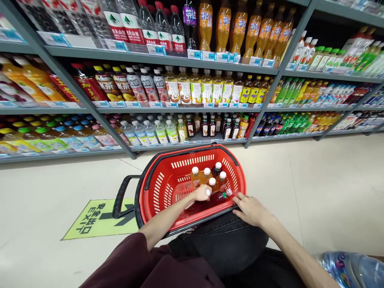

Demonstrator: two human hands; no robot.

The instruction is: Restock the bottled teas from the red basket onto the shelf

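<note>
A red shopping basket (193, 154) with black trim stands on the floor in front of my knees. My left hand (201, 193) reaches inside it, closed around the neck of a bottle whose white cap (208, 192) shows by the fingers; the forearm and hand hide most of its body. Close by stand several white-capped drink bottles (207, 173), amber and dark. A dark bottle with a green neck band (223, 195) lies tilted beside them. At the basket's near right corner, my right hand (249, 209) grips the rim, fingers curled over it.
The basket's black handle (121, 196) sticks out left above a yellow-green floor sign (90, 220). Grey shelves (168, 56) packed with drink bottles run across the back. Large clear bottles (351, 268) stand at the lower right, near my right forearm.
</note>
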